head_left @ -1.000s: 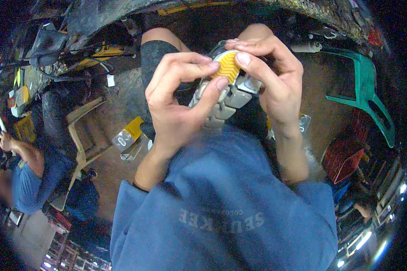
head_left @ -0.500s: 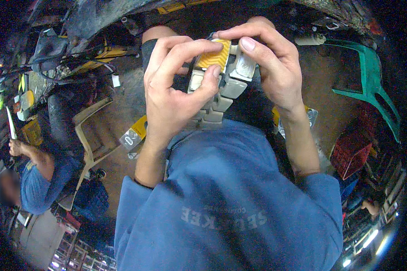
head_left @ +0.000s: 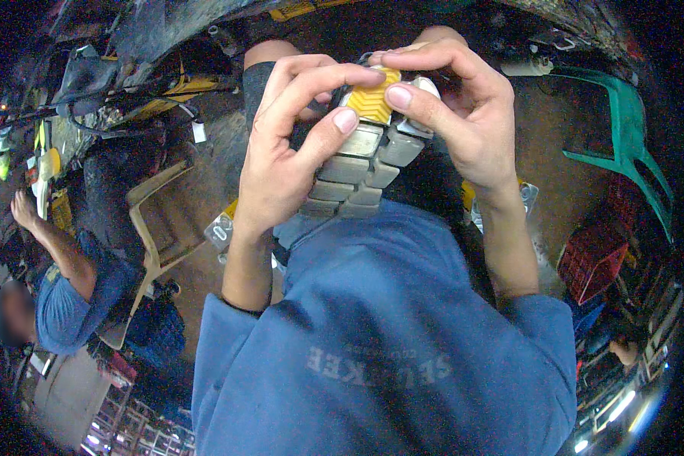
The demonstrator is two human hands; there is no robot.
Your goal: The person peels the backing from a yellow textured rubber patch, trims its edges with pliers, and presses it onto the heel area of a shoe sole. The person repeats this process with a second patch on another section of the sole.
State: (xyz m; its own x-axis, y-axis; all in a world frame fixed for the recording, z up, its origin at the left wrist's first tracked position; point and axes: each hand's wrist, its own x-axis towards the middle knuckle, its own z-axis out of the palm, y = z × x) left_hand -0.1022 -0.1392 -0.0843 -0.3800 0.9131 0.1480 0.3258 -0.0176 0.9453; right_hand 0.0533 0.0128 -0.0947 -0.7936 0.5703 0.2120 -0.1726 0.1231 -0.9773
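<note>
A chunky grey treaded piece, which looks like a shoe sole, is held up in front of my blue shirt. Its blocks run in rows toward my body. Near its far end lies a yellow ridged insert with a chevron pattern. My left hand grips the left side, its index fingertip on the insert and its thumb at the insert's near left edge. From the right, my right hand holds the far end, thumb pressed on the insert's right edge. Its other fingers are partly hidden behind the piece.
A beige plastic chair stands at the left, with a co-worker's arm beyond it. On the right are a green plastic chair and a red crate. Yellow-and-clear packages lie on the floor.
The treaded piece has shifted slightly right and tilted. My right thumb has moved left onto the insert's edge; my left thumb has slid off it. The co-worker's arm has shifted.
</note>
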